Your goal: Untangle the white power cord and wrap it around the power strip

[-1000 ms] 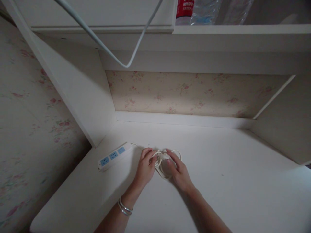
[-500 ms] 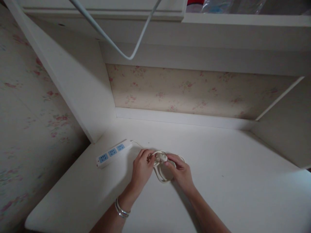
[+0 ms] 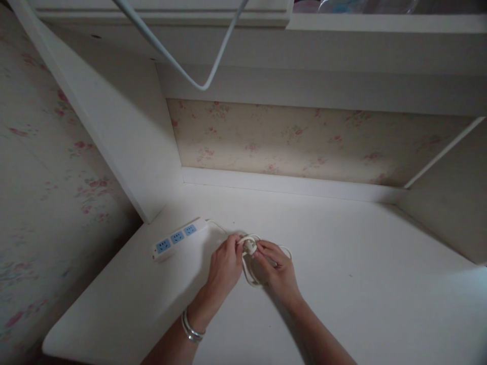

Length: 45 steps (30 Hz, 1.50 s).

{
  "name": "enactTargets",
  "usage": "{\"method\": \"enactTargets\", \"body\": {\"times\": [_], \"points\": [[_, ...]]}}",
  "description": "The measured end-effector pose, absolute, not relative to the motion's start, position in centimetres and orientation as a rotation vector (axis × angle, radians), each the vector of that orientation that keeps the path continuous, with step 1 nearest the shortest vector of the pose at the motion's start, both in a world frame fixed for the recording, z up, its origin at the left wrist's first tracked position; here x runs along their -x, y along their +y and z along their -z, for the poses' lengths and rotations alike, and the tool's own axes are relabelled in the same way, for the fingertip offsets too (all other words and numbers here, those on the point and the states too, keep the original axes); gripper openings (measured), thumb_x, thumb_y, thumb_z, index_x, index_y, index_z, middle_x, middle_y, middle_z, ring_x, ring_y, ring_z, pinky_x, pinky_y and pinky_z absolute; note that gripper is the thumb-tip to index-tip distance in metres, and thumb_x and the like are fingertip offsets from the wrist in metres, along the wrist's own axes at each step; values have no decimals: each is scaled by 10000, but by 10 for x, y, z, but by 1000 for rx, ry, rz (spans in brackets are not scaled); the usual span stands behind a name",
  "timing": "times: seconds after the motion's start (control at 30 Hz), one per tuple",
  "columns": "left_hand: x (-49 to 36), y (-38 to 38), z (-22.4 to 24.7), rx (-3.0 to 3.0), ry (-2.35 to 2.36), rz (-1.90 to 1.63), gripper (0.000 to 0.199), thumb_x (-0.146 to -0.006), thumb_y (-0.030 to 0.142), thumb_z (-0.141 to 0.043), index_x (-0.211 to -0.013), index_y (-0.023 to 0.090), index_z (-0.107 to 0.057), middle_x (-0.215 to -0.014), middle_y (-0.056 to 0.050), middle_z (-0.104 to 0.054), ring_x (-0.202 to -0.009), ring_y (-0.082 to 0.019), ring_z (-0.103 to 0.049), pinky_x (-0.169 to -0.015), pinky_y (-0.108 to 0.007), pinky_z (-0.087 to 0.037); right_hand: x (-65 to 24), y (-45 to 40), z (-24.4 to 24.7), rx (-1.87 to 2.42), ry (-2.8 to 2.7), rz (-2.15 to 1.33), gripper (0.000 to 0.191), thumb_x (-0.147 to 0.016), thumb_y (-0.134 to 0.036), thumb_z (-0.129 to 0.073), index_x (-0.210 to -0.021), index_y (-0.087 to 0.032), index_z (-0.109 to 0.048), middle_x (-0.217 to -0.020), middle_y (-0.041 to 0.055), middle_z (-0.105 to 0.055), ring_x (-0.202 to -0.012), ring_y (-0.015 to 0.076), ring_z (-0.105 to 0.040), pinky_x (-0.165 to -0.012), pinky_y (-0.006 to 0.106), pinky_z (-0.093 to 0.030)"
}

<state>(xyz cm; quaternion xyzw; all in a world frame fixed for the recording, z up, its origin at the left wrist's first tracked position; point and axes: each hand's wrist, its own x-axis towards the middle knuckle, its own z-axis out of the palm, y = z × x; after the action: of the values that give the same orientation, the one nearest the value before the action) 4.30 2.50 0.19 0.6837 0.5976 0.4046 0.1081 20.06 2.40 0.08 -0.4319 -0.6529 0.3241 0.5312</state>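
Note:
A white power strip (image 3: 179,236) with three blue socket panels lies on the desk at the left. Its thin white cord (image 3: 247,274) runs right and is looped between the hands. My left hand (image 3: 226,261), with silver bangles at the wrist, has its fingers closed on the loops. My right hand (image 3: 278,268) pinches the white plug (image 3: 250,247) at the end of the cord, close to the left fingertips. Part of a cord loop shows beyond the right fingers.
The white desk (image 3: 361,304) has a side panel (image 3: 110,121) at the left and floral wallpaper (image 3: 289,139) behind. A pale bent rod (image 3: 203,87) hangs at the top, before an overhead shelf (image 3: 380,24) holding clear packages.
My left hand has shifted slightly right, and my right fingers have moved a little left with the plug, bringing the hands closer together. The view has shifted slightly.

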Motion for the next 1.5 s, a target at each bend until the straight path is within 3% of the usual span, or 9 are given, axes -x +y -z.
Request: {"method": "enactTargets", "body": {"times": [0.3,0.47,0.63,0.8,0.9,1.1,1.3,1.5], "points": [[-48,24,-8,-1670,1275,-1295,153,-914,279,-476,-1005,205,-573,-1153,-64,-634,-1116,-184,-566,-948,-320,-441,-203,23,4,1026,-1447,-910,188,-810,-352,-656,-946,-238,-721,-1240,86,-604,-1141,245,-560,-1011,446,-413],[-50,21,-12,-1637,1169,-1320,191,-830,304,-625,-962,178,-572,-1299,-113,-529,-1188,-224,-513,-969,-343,-433,-201,24,6,988,-1422,-951,207,-831,-351,-632,-978,-208,-662,-1074,85,-676,-994,213,-624,-922,388,-475],[-51,25,-14,-1687,1172,-1431,187,-806,319,-661,-901,172,-595,-1110,-94,-584,-1067,-210,-556,-927,-341,-452,-202,24,1,1052,-1387,-926,356,-805,-370,-658,-1121,-213,-612,-1023,71,-673,-862,188,-625,-812,343,-507],[-49,26,-16,-1713,1162,-1426,158,-825,325,-635,-860,173,-617,-989,-76,-606,-971,-198,-579,-868,-322,-474,-205,25,-4,1062,-1480,-888,231,-806,-365,-649,-979,-214,-672,-914,53,-656,-806,177,-585,-748,314,-487],[-50,24,-17,-1798,1171,-1400,137,-865,315,-582,-859,183,-619,-1016,-83,-608,-1017,-200,-572,-897,-323,-465,-206,25,-2,1072,-1442,-831,188,-791,-372,-660,-878,-206,-650,-799,29,-604,-730,156,-551,-674,280,-480],[-46,24,-18,-1822,1171,-1304,162,-880,332,-566,-924,201,-650,-1226,-92,-576,-1167,-216,-523,-983,-341,-428,-204,23,-1,1033,-1424,-911,173,-846,-377,-600,-898,-212,-593,-863,28,-612,-799,159,-580,-725,281,-487],[-41,32,-14,-1629,1208,-1243,277,-935,340,-453,-1094,203,-633,-1105,-70,-662,-1038,-192,-600,-933,-334,-464,-206,24,0,1020,-1382,-1032,211,-831,-394,-618,-913,-203,-584,-832,29,-614,-763,159,-583,-671,270,-492],[-35,35,-14,-1626,1203,-1233,292,-844,211,-547,-1117,232,-649,-1178,-62,-626,-1148,-214,-535,-1025,-368,-396,-210,24,-2,951,-1489,-976,144,-821,-327,-631,-920,-224,-611,-914,33,-611,-828,167,-592,-746,290,-503]]}}
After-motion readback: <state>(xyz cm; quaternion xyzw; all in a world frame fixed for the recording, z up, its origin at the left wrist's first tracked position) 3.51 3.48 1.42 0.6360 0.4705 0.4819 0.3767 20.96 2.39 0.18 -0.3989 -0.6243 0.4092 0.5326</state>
